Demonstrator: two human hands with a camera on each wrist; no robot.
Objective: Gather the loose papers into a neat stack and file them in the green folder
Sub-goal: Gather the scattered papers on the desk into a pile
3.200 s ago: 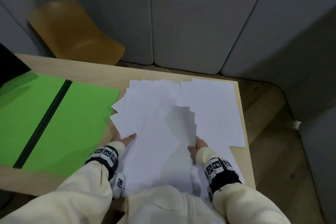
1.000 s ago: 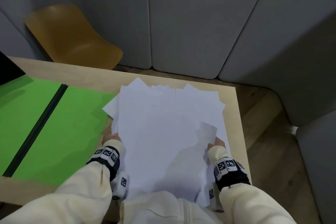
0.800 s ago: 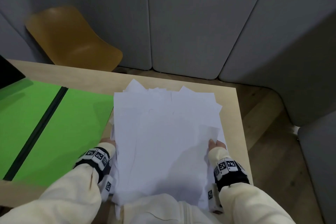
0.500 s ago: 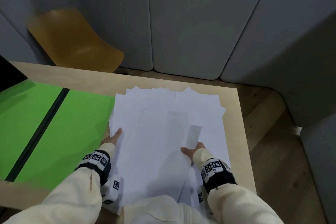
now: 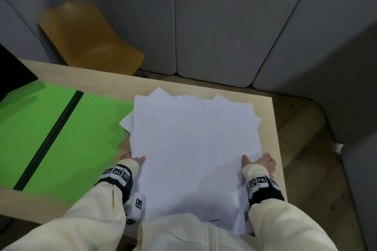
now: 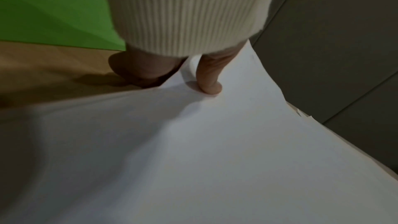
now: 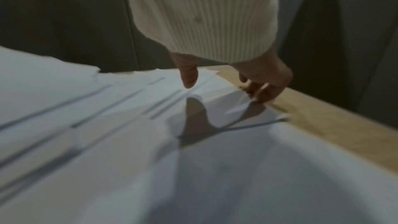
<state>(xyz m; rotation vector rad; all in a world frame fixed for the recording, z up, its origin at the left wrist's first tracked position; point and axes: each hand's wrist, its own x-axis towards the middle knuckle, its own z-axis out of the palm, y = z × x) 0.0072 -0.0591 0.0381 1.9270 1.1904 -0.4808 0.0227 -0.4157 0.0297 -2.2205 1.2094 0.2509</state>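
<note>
Your wooden table (image 5: 273, 120) fills the lower half of the head view, with grey padded wall panels (image 5: 214, 18) behind it and a mustard-yellow chair (image 5: 89, 40) tucked at its far left edge. The green folder (image 5: 61, 134) lies open and flat on the left part of the table, a dark spine strip running down its middle. Just to its right sits the pile of white papers (image 5: 193, 149), roughly squared but with several corners fanning out along the far edge and one corner poking left over the folder's edge. The near end of the pile hangs over the table edge toward your body.

Your two hands are apart, one on each long side of the pile. Your left hand (image 5: 132, 158) grips the left edge: the thumb presses on top of the sheets while the other fingers (image 6: 137, 74) curl underneath against the table. Your right hand (image 5: 260, 162) holds the right edge: the thumb lies on the top sheet and the curled fingers (image 7: 267, 88) pinch the edges of a few sheets beside the bare table. Both cream sleeves (image 5: 93, 214) carry black wristbands with printed square markers.
</note>
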